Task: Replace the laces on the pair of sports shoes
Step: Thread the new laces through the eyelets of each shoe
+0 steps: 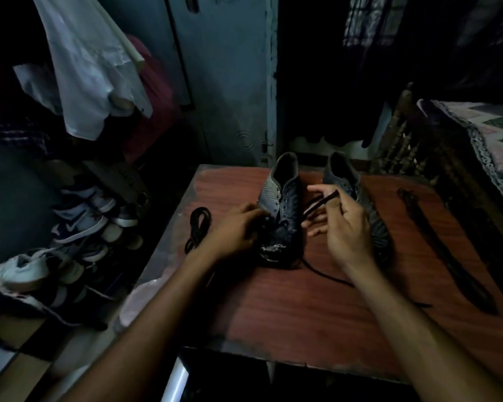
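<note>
Two dark sports shoes stand side by side on a reddish wooden table (288, 314), toes toward me. My left hand (233, 230) grips the left shoe (285, 210) at its toe end, fingers curled against the eyelet area. My right hand (343, 224) is raised in front of the right shoe (349, 181) and pinches the end of a black lace (320, 203). That lace trails down past the left shoe's toe and across the table toward me. A coiled black lace (196, 227) lies left of the shoes.
A long dark strap or pair of laces (436, 236) lies along the table's right side. Several shoes are stacked on a rack (82, 221) at the left. Clothes hang above it. A bed with a patterned cover (491, 140) stands at the right.
</note>
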The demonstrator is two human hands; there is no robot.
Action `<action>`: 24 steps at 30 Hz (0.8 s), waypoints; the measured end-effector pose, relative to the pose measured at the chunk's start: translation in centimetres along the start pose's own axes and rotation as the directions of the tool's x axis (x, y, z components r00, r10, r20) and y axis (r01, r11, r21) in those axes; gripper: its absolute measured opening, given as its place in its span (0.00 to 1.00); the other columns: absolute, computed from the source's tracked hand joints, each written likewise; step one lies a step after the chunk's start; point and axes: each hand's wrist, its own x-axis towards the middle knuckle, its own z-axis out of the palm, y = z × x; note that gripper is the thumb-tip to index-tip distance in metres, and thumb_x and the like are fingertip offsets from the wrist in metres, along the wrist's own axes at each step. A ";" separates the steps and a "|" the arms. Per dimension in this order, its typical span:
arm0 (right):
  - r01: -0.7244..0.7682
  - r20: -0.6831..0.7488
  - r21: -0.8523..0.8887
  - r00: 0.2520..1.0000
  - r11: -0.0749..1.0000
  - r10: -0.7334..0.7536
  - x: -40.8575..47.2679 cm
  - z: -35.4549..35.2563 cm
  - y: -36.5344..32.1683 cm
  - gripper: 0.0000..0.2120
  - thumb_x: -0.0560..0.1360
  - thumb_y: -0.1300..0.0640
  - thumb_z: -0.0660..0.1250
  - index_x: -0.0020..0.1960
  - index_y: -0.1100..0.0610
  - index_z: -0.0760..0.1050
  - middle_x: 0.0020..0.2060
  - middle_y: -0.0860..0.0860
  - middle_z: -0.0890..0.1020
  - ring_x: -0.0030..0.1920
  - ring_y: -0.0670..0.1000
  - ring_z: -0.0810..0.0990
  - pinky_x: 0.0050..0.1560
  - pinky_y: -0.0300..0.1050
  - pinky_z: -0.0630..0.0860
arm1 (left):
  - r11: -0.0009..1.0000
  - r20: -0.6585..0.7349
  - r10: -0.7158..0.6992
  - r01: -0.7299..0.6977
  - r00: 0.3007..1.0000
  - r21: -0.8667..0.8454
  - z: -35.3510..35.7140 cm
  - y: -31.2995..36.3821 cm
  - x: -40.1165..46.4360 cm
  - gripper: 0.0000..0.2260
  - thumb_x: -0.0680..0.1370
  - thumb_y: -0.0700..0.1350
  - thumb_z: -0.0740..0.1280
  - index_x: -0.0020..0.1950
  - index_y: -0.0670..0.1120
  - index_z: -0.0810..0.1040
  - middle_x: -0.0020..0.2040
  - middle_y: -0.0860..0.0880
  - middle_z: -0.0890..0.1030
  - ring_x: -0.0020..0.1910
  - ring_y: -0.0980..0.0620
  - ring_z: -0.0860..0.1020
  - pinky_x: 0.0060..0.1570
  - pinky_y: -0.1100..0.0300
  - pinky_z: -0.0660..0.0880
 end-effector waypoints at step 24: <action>-0.001 0.286 0.073 0.958 0.997 -0.020 2.5 -0.4 -0.7 0.15 0.85 0.51 0.56 0.55 0.51 0.81 0.42 0.54 0.85 0.27 0.55 0.79 0.25 0.45 0.74 | 0.939 -0.251 0.060 -0.140 0.966 -0.315 1.5 1.1 2.8 0.20 0.74 0.37 0.75 0.66 0.46 0.79 0.55 0.58 0.76 0.53 0.66 0.75 0.54 0.70 0.71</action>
